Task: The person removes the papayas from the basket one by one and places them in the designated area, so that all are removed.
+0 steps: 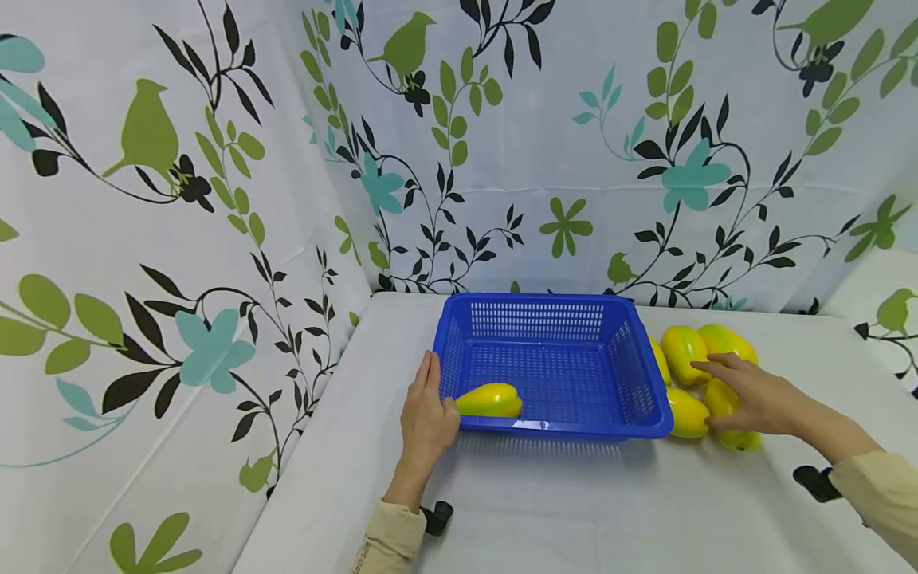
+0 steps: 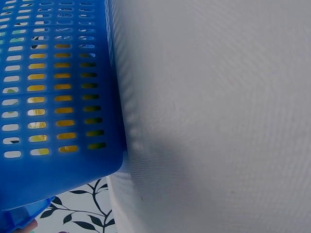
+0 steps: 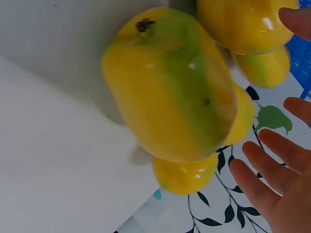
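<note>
A blue plastic basket [image 1: 545, 430] stands on the white table with one yellow-green mango [image 1: 491, 401] inside, near its front left corner. At that corner my left hand [image 1: 426, 418] holds the rim, thumb toward the inside and fingers along the left side. Only a fingertip [image 2: 28, 227] shows in the left wrist view. Right of the basket several mangoes [image 1: 684, 355] lie close together. Above them hovers my right hand [image 1: 760, 396], its fingers spread and holding nothing. The right wrist view shows a large mango [image 3: 170, 87] beside the spread fingers [image 3: 255, 187].
White cloth printed with leaves and birds [image 1: 566, 227] hangs behind the table and along the left side. The white tabletop [image 1: 531, 510] extends in front of the basket. Partly hidden behind the basket's right wall is another mango [image 1: 659, 360].
</note>
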{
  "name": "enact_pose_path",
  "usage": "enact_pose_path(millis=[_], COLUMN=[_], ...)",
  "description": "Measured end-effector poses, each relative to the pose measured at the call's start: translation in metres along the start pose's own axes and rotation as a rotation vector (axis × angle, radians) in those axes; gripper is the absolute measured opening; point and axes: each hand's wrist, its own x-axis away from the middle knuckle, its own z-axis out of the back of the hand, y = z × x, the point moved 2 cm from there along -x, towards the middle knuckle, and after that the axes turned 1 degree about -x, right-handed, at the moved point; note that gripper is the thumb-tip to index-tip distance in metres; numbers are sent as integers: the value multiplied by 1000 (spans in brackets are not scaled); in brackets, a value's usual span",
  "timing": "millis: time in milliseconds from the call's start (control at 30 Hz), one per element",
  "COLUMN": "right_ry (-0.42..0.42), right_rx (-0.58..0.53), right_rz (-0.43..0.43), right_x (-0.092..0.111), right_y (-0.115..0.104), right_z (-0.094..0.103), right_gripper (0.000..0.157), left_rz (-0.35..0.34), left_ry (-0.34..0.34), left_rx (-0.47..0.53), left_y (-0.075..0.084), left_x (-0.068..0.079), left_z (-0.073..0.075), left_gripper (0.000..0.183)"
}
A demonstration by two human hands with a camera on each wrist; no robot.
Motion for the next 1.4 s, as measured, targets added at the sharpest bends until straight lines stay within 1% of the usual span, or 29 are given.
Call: enact_pose_path(millis=[267,500,633,800,1033,1233,1400], right_ry=[26,55,54,49,14,19,-9], right_rx=[1,9,9,23,8,6,-29], right_rz=[44,121,137,153,147,224,240], right_x=[-19,-35,-42,-55,-83,-106,-120], right_y=[-28,-47,-57,-74,-110,-134,-150], right_z=[20,29,35,40,38,28,20], right_gripper=[83,82,84,81,79,80,82], left_rz=[12,8,15,16,14,10,4], left_ry=[-6,0,-6,-3,-2,4,11], left_rx=[1,2,2,2,4,4,1], left_y=[-2,-1,0,0,0,0,0], left_x=[0,0,0,0,1,1,0], left_z=[-2,-1,0,0,0,1,0], left_gripper=[71,70,70,70,70,70,70])
